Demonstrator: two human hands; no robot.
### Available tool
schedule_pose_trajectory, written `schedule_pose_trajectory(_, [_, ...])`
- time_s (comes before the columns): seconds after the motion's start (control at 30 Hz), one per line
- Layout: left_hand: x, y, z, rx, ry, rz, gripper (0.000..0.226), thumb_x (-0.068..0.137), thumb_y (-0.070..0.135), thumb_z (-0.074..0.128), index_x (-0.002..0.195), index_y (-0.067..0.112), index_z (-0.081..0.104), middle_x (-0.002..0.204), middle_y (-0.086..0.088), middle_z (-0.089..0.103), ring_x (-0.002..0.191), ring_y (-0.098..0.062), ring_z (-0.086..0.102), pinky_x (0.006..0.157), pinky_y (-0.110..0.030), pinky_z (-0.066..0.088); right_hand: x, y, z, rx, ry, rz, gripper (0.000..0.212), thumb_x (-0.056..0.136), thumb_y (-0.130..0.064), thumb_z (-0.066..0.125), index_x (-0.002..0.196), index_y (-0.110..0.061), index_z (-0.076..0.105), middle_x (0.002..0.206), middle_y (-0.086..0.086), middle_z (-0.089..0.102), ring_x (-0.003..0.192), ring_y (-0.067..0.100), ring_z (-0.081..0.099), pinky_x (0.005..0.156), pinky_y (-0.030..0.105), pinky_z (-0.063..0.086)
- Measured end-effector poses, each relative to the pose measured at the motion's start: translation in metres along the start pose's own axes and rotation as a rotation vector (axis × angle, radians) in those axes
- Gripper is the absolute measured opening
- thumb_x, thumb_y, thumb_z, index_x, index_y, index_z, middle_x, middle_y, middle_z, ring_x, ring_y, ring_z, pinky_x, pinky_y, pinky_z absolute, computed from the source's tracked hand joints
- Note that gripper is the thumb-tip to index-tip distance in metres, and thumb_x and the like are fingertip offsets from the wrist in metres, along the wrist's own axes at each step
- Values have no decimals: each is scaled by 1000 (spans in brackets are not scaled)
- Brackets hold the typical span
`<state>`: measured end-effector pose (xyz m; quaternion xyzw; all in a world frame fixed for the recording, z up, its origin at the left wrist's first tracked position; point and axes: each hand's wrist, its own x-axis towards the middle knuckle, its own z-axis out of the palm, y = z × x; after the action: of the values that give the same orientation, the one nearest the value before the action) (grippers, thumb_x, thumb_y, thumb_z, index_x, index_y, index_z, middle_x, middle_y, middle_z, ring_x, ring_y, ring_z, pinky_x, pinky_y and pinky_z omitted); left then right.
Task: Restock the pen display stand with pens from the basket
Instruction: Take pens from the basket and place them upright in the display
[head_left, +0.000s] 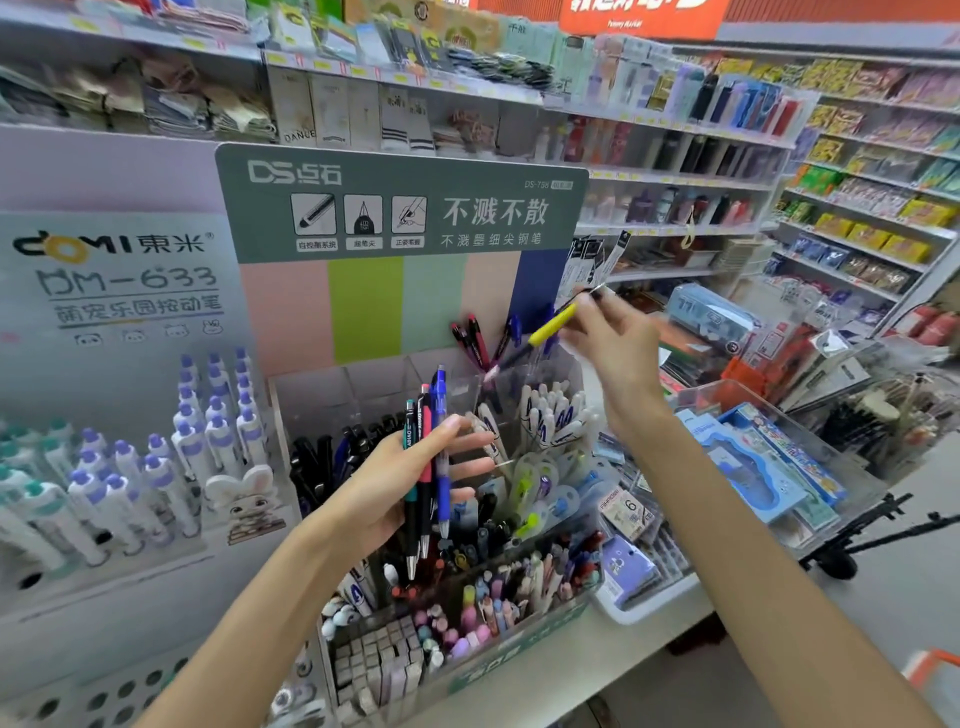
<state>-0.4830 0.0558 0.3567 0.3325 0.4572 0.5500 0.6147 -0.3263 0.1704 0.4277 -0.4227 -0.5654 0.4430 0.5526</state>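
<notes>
The pen display stand (395, 208) has a grey-green header, coloured stripes and clear compartments full of pens below. My left hand (410, 483) holds three pens (428, 467) upright in front of the compartments: one teal, one red-pink, one blue. My right hand (613, 338) pinches a yellow-gripped pen (545, 332) at its upper end, slanted with its tip down over the back right compartment (519, 374), where red and blue pens stand. An orange basket corner (935, 670) shows at the bottom right edge.
A white DOMI stand (119, 395) with purple-capped and teal-capped pens fills the left. Clear bins of stationery (769, 457) sit to the right on the counter. A black stand (857, 540) lies at the right. Store shelves run behind.
</notes>
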Motion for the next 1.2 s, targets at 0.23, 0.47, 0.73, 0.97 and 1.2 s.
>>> schedule_pose_trajectory(0.23, [4,1,0,-76,3,-38,20,96,23,53,111,11,59,65,7,52,45,-4,40,41,-17,39,23,15,20,-332,84,-225,16,89,-11,65,103,-11,58,87,-2,67,83,13,68,84,37,56])
schedule_pose_trajectory(0.47, [4,3,2,-77,13,-24,13,95,29,54,92,16,50,66,6,53,43,-3,39,38,-14,35,36,30,36,-690,-147,-117,18,80,-25,74,93,-14,67,93,7,74,91,21,68,80,32,52])
schedule_pose_trajectory(0.73, [0,1,0,-3,36,-43,26,93,35,54,100,13,64,82,4,73,60,-6,64,51,-21,53,28,36,48,-914,-153,-161,25,83,-27,66,106,-24,72,95,4,71,95,29,62,67,28,40])
schedule_pose_trajectory(0.97, [1,3,2,-3,3,-29,32,94,38,51,110,17,68,93,4,75,72,-6,69,57,-21,55,-17,20,36,-371,-526,301,35,94,-38,54,115,-12,67,88,-3,64,78,10,57,67,21,45])
schedule_pose_trajectory(1.2, [8,4,13,-62,1,-43,27,99,29,46,113,14,64,104,-3,74,92,-16,72,61,-23,57,-22,21,17,-207,-471,237,23,95,-17,56,114,-11,68,93,0,70,79,8,63,66,16,49])
